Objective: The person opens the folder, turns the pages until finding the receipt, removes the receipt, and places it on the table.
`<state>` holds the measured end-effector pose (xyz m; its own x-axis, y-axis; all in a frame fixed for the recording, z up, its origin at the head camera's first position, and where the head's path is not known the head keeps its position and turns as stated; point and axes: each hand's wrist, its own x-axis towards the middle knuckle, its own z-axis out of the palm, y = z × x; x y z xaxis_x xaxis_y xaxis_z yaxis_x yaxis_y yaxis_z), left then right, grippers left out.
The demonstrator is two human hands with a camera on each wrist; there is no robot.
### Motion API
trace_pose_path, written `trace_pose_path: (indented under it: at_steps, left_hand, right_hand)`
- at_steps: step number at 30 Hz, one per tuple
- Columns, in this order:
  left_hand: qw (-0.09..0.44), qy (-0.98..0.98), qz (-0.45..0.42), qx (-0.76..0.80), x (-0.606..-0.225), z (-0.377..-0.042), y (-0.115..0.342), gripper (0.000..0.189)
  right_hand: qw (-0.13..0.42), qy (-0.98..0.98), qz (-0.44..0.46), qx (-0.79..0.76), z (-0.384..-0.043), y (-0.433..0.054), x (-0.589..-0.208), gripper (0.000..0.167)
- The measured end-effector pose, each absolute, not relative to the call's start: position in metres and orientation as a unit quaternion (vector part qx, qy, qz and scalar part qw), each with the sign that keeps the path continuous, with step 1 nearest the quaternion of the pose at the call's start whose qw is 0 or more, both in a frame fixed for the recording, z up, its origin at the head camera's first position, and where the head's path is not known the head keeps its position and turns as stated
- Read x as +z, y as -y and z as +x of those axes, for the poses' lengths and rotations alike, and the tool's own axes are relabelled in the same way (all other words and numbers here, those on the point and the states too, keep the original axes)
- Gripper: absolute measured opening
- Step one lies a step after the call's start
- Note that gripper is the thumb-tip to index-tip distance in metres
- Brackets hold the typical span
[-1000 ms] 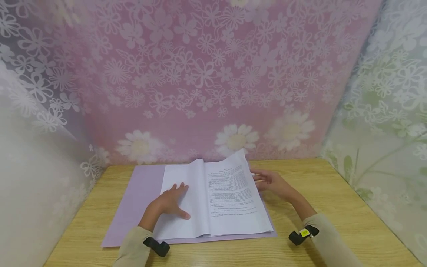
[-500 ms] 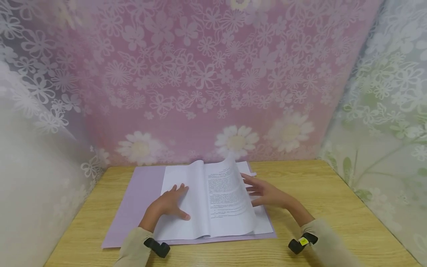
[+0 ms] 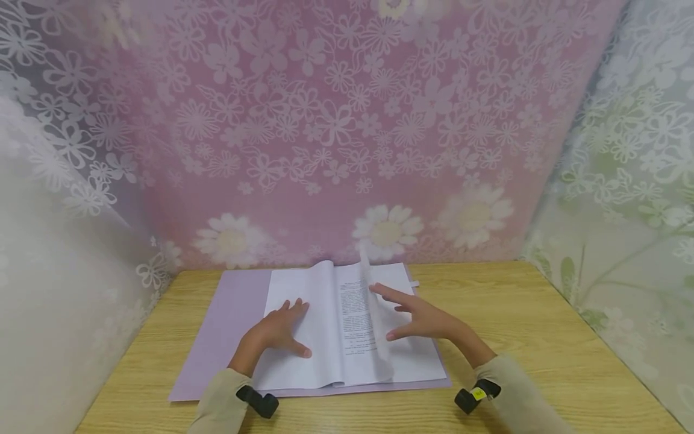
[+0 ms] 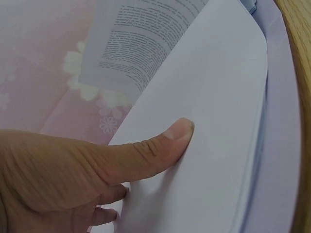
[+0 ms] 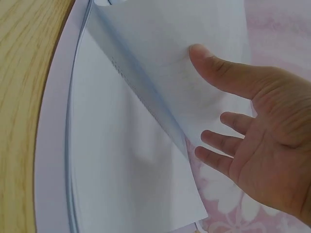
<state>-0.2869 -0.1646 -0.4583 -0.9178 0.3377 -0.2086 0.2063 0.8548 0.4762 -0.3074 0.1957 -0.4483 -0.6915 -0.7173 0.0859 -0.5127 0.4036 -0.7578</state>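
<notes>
A purple folder (image 3: 217,337) lies spread on the table with a thick set of white pages in it. My left hand (image 3: 279,331) rests on the blank left-hand page (image 4: 214,97), fingers spread and thumb out straight. One printed sheet (image 3: 355,319) stands raised and curved near the middle of the right side. Against the back of that sheet are the fingers of my right hand (image 3: 420,316), its palm facing left and its fingers apart. In the right wrist view the raised sheet (image 5: 184,63) shows its blank back beside the thumb. Under it lies another page (image 5: 121,170).
The wooden table (image 3: 515,313) reaches back to a pink flowered wall covering (image 3: 303,199). Pale flowered panels stand at the left and right. A small white tab (image 3: 414,283) sticks out at the folder's right edge. Black camera mounts (image 3: 259,402) sit on both sleeves.
My right hand has moved left, carrying the printed sheet up from lying nearly flat on the right to standing on edge. The page beneath it now shows. My left hand has stayed in place.
</notes>
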Motion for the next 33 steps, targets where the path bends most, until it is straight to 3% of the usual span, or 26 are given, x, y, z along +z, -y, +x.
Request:
trace_pose_path:
  at_steps: [20,33]
  left_hand:
    - [0.156,-0.946,0.155,0.237,-0.456,-0.286,0.166,0.113]
    - [0.160,-0.945,0.152,0.241,-0.454,-0.287,0.167,0.113]
  right_hand:
    - [0.120,-0.859,-0.401,-0.296,-0.305,-0.169,-0.448,0.084]
    - [0.107,-0.880,-0.383,-0.261,-0.301,-0.148,-0.450,0.082]
